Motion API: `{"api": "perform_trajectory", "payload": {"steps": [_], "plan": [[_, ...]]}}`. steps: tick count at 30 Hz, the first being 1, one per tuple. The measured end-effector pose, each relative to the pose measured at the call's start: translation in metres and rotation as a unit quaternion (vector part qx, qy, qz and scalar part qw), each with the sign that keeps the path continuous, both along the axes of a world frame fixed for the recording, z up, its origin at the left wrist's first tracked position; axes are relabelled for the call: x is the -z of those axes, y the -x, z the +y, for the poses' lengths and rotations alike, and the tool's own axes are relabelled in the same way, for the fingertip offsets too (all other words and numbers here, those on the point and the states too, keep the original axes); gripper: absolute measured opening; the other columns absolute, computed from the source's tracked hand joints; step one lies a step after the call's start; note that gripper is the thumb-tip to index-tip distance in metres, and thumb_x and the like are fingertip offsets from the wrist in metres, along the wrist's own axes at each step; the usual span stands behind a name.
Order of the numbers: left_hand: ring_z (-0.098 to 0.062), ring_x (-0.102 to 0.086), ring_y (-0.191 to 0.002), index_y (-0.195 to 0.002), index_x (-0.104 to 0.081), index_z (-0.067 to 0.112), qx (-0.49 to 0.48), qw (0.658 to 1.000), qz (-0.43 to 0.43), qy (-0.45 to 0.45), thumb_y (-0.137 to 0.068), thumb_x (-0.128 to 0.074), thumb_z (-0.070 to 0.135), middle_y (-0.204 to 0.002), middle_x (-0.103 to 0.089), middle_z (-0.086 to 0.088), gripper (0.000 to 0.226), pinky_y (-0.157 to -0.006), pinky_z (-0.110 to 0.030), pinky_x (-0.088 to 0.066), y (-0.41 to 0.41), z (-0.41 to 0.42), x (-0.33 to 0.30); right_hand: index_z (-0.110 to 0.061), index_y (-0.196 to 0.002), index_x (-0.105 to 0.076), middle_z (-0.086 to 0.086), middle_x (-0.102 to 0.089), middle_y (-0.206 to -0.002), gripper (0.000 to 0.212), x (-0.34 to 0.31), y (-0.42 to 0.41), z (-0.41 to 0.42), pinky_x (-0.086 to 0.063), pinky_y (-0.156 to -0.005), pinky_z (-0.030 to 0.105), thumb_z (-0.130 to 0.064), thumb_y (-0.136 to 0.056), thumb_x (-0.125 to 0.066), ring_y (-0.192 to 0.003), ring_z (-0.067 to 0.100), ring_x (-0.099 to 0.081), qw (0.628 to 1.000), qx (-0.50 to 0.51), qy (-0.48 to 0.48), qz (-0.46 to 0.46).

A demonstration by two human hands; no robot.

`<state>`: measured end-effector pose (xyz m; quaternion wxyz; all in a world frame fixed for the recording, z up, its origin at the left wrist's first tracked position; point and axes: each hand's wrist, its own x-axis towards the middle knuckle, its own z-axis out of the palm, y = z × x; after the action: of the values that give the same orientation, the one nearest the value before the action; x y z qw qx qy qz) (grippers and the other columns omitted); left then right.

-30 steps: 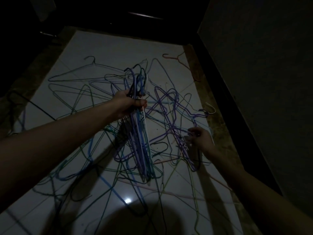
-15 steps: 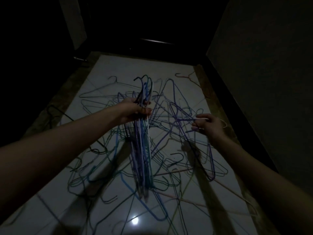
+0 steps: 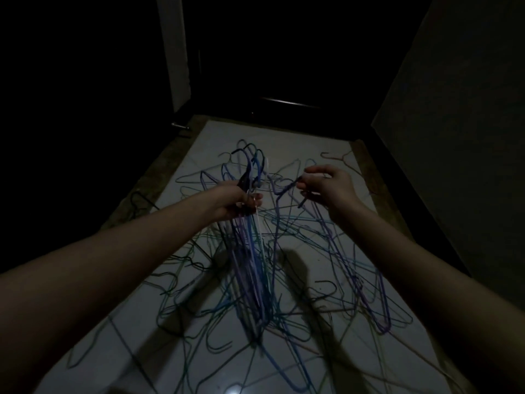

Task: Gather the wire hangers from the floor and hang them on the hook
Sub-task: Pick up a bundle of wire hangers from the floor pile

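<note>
Dim room, two bare forearms reaching out over a white tiled floor. Left hand curled tight around a bundle of wire hangers, roughly a dozen though too tangled to count, hooks up, bodies dangling toward the floor. Just right of the bundle, right hand pinching one purple hanger by its hook between fingertips. Beneath the bundle, loose hangers strewn across the floor, overlapping, number uncertain. Beyond the bundle, one pinkish hanger lying apart.
</note>
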<state>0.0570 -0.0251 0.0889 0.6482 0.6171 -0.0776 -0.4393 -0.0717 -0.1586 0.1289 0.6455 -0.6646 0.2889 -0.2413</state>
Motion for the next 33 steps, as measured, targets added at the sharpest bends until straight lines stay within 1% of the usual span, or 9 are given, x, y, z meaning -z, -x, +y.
{"api": "perform_trajectory", "payload": {"steps": [2,9,10,16,18,22,27,30,33], "plan": [[-0.022,-0.061,-0.093,-0.117,-0.053,0.010,-0.006,1.000,-0.010,-0.009,-0.084,-0.034,-0.026,-0.109,-0.060,-0.017,0.052,-0.064,-0.026,-0.054,-0.002,0.004,0.000,-0.002,-0.100,-0.053,0.011,-0.059,-0.074,0.010,-0.007,-0.009,0.010,-0.053,-0.056,0.018,0.004,-0.090,-0.053,-0.062,0.014,-0.060,1.000,-0.014,0.010,-0.004],[-0.022,-0.062,-0.086,-0.126,-0.050,0.009,-0.030,0.998,-0.046,-0.033,-0.082,-0.040,-0.025,-0.098,-0.061,-0.016,0.057,-0.078,-0.035,-0.055,-0.012,0.012,0.003,-0.003,-0.101,-0.052,0.009,-0.060,-0.078,0.012,-0.020,-0.032,0.035,-0.052,-0.055,0.020,0.003,-0.091,-0.051,-0.062,0.013,-0.061,0.999,-0.036,0.004,-0.001],[-0.023,-0.061,-0.088,-0.125,-0.050,0.009,-0.029,0.998,-0.047,-0.035,-0.082,-0.041,-0.023,-0.100,-0.060,-0.016,0.055,-0.081,-0.036,-0.054,-0.013,0.014,0.003,-0.003,-0.102,-0.052,0.010,-0.060,-0.079,0.012,-0.021,-0.033,0.038,-0.052,-0.055,0.020,0.003,-0.091,-0.051,-0.062,0.013,-0.062,0.999,-0.038,0.002,0.001],[-0.018,-0.061,-0.080,-0.104,-0.056,0.013,-0.023,0.999,-0.041,-0.018,-0.084,-0.045,-0.019,-0.098,-0.063,-0.008,0.039,-0.065,-0.030,-0.050,-0.014,0.022,0.005,-0.004,-0.102,-0.051,0.010,-0.061,-0.077,0.014,-0.030,-0.043,0.046,-0.053,-0.053,0.020,0.003,-0.090,-0.053,-0.063,0.015,-0.062,0.998,-0.067,0.008,0.002],[-0.019,-0.063,-0.084,-0.098,-0.057,0.017,-0.028,0.999,-0.041,-0.004,-0.083,-0.048,-0.018,-0.095,-0.066,-0.004,0.039,-0.071,-0.032,-0.049,-0.014,0.023,0.006,-0.003,-0.102,-0.052,0.010,-0.060,-0.076,0.013,-0.032,-0.044,0.048,-0.053,-0.052,0.019,0.003,-0.090,-0.053,-0.062,0.015,-0.060,0.997,-0.074,0.015,0.003],[-0.019,-0.066,-0.088,-0.104,-0.060,0.014,-0.040,0.998,-0.030,0.029,-0.083,-0.054,-0.016,-0.094,-0.069,-0.005,0.037,-0.087,-0.036,-0.048,-0.014,0.021,0.012,-0.002,-0.098,-0.054,0.010,-0.057,-0.074,0.011,-0.029,-0.044,0.047,-0.053,-0.052,0.018,0.004,-0.090,-0.051,-0.062,0.016,-0.057,0.996,-0.086,0.017,0.001],[-0.016,-0.067,-0.072,-0.112,-0.057,0.004,-0.080,0.993,-0.043,0.074,-0.087,-0.055,-0.010,-0.087,-0.065,-0.008,0.029,-0.064,-0.025,-0.057,-0.006,0.019,0.015,-0.005,-0.089,-0.055,0.011,-0.057,-0.076,0.010,-0.028,-0.043,0.048,-0.054,-0.055,0.020,0.004,-0.091,-0.050,-0.066,0.017,-0.057,0.994,-0.108,0.011,-0.005],[-0.014,-0.068,-0.060,-0.112,-0.055,-0.004,-0.107,0.988,-0.062,0.090,-0.086,-0.055,-0.012,-0.084,-0.064,-0.012,0.028,-0.060,-0.027,-0.059,-0.005,0.018,0.017,-0.003,-0.091,-0.055,0.010,-0.056,-0.077,0.006,-0.026,-0.043,0.047,-0.054,-0.057,0.019,0.002,-0.092,-0.051,-0.068,0.016,-0.057,0.993,-0.115,0.007,-0.008],[-0.016,-0.067,-0.061,-0.112,-0.056,-0.007,-0.121,0.986,-0.087,0.080,-0.084,-0.056,-0.012,-0.084,-0.064,-0.013,0.028,-0.056,-0.022,-0.057,-0.003,0.016,0.018,-0.003,-0.092,-0.055,0.008,-0.057,-0.079,0.004,-0.020,-0.042,0.042,-0.055,-0.061,0.018,-0.002,-0.092,-0.052,-0.070,0.015,-0.059,0.994,-0.110,-0.001,-0.012]]}}
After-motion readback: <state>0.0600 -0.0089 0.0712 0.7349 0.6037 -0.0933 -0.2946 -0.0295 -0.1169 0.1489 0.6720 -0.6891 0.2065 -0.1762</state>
